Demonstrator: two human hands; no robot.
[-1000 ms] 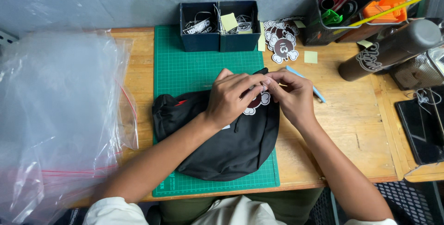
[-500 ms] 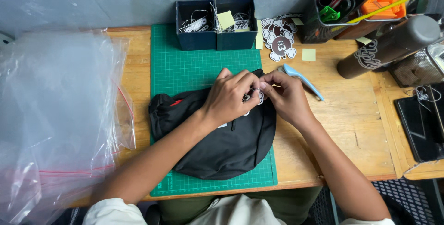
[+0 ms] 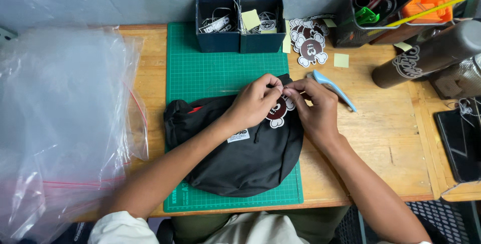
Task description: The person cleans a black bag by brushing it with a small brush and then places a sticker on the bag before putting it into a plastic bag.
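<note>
A black fabric bag (image 3: 245, 156) lies on the green cutting mat (image 3: 210, 73). A brown and white die-cut tag (image 3: 278, 109) rests on the bag near its upper edge. My left hand (image 3: 255, 102) and my right hand (image 3: 315, 106) meet fingertip to fingertip just above that tag, pinching something small at the bag's top edge; what they pinch is too small to make out. A white label (image 3: 238, 135) shows on the bag beside my left wrist.
Two dark blue boxes (image 3: 239, 23) of tags stand at the back of the mat. Loose tags (image 3: 309, 41) and a light blue tool (image 3: 334, 89) lie to the right. Clear plastic bags (image 3: 65, 124) fill the left. A brown bottle (image 3: 426, 56), a tool holder (image 3: 371, 13) and a phone (image 3: 461, 144) are at right.
Both hands have drawn up toward the bag's top edge and closed together. The brown and white tag, half covered before, now lies in plain sight under them.
</note>
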